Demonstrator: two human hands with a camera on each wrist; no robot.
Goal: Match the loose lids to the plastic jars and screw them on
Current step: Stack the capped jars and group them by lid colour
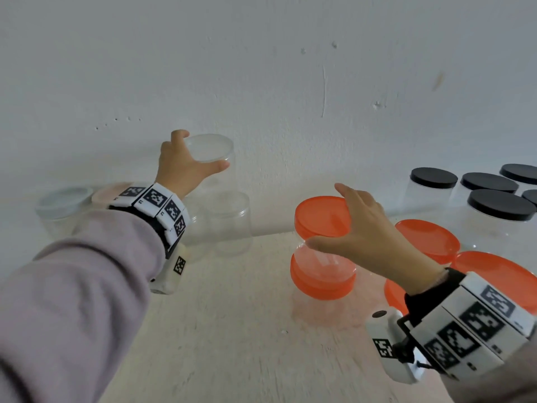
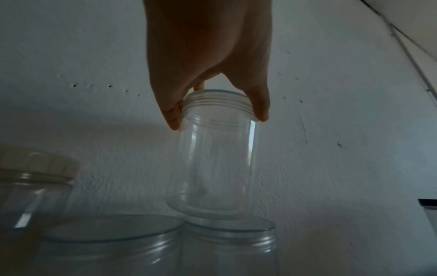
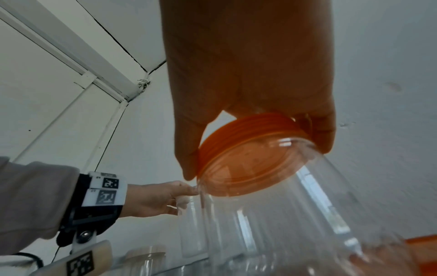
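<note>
Jars are being moved now: the left hand (image 1: 186,167) holds a clear lidded jar (image 2: 216,153) up by the table's (image 1: 232,330) back edge, the right hand (image 1: 369,237) lifts an orange-lidded jar (image 1: 322,248) mid-table, and both next need a free spot.

No readable text, only coded square markers on wrist bands (image 1: 162,203), unlabelled jars
</note>
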